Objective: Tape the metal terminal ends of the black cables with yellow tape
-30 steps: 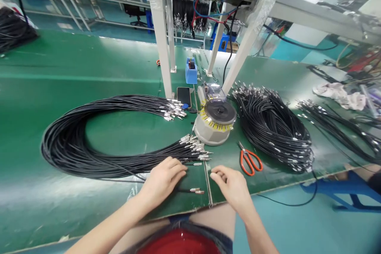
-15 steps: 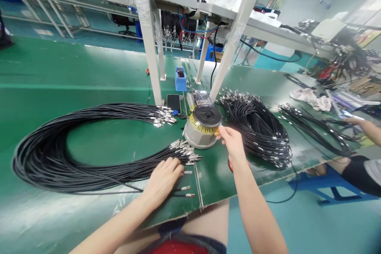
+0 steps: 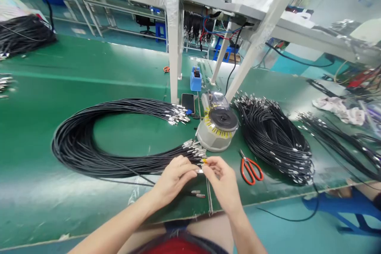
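Note:
My left hand (image 3: 180,176) is closed around a black cable whose silver connector end (image 3: 200,171) sticks out past the fingertips. Facing it, my right hand (image 3: 220,176) pinches a small piece of yellow tape (image 3: 204,160) close to that connector. Behind and left lies a curved bundle of black cables (image 3: 74,143), its metal-tipped ends pointing right. A round grey tape dispenser (image 3: 214,141) with a black disc on top and yellow strips around its rim stands just beyond my hands. Two more connector ends (image 3: 198,194) rest on the table below my left hand.
Red-handled scissors (image 3: 251,170) lie right of my right hand. A second cable bundle (image 3: 276,143) is farther right. Behind the dispenser are a phone (image 3: 188,103), a blue tape holder (image 3: 195,81) and white shelf posts (image 3: 173,39). The green table's front edge runs close to my body.
My right hand has come away from the dispenser with the yellow tape and moved to the connector. My left hand has lifted a cable end and closed on it. The view has swung left.

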{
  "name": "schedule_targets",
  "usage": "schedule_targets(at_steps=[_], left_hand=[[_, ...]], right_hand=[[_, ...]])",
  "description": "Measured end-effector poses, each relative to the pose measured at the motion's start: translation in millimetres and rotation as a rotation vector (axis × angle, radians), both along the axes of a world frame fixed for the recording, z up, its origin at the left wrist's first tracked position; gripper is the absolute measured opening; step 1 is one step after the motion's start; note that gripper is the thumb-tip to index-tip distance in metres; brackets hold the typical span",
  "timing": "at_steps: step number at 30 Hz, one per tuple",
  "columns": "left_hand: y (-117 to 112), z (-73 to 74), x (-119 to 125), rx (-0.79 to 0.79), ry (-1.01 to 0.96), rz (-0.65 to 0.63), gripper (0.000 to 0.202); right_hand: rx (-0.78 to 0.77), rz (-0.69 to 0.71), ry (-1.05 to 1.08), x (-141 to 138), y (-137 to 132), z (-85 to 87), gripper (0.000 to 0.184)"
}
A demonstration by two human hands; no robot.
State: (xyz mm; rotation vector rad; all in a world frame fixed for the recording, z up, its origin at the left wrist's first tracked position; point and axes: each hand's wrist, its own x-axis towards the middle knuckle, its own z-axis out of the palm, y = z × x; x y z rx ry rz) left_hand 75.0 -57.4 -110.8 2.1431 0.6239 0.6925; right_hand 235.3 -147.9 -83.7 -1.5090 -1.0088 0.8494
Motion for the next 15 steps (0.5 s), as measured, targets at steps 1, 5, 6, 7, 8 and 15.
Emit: schedule_targets(at_steps=[1, 5, 6, 7, 8, 15], left_hand=[[-0.6, 0.0, 0.7, -0.029, -0.019, -0.016, 0.024], [-4.1, 2.1, -1.4, -0.180, -0.031, -0.032, 0.026], [-4.7, 3.0, -3.1, -0.207, -0.015, -0.015, 0.025], [-5.3, 3.9, -4.9, -0.230, 0.000, 0.012, 0.024], [-5.6, 4.7, -6.7, -0.249, 0.010, 0.040, 0.024], [-6.1, 7.8, -7.2, -0.334, -0.056, 0.097, 0.022]], right_hand=[[-0.008, 0.004, 0.023, -4.2, 1.3, -3.2, 0.016], [-0.005, -0.073, -0.008, -7.4, 6.5, -10.7, 0.012], [-0.002, -0.098, -0.027, -6.4, 7.2, -11.5, 0.012], [0.001, -0.112, -0.039, -5.5, 7.6, -12.1, 0.012], [0.003, -0.115, -0.045, -4.7, 7.6, -12.6, 0.012], [0.105, -0.203, -0.043, -13.3, -7.1, -16.9, 0.014]])
